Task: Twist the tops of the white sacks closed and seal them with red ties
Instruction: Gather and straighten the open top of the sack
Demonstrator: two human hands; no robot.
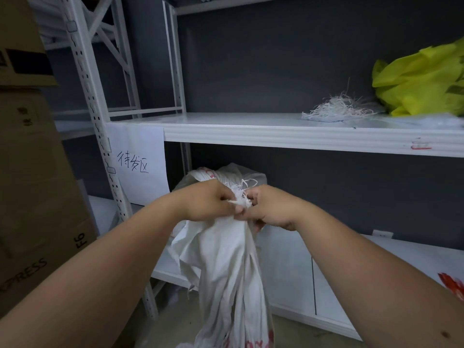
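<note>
We grip white sack (226,259) neck | left hand (208,200) clenched on it | right hand (272,208) likewise, touching.

1. The sack (226,267) gripped by both hands is white, with red print low down, well below the hands.
2. Its frayed top threads (242,194), between the hands, are white.
3. A second sack (226,175), just behind the hands, is white with red marks.
4. The shelf (288,133) above the hands is white.
5. A bag (421,81), up and right of the right hand, is yellow-green.
6. The boxes (32,172), left of the left hand, are brown.
</note>
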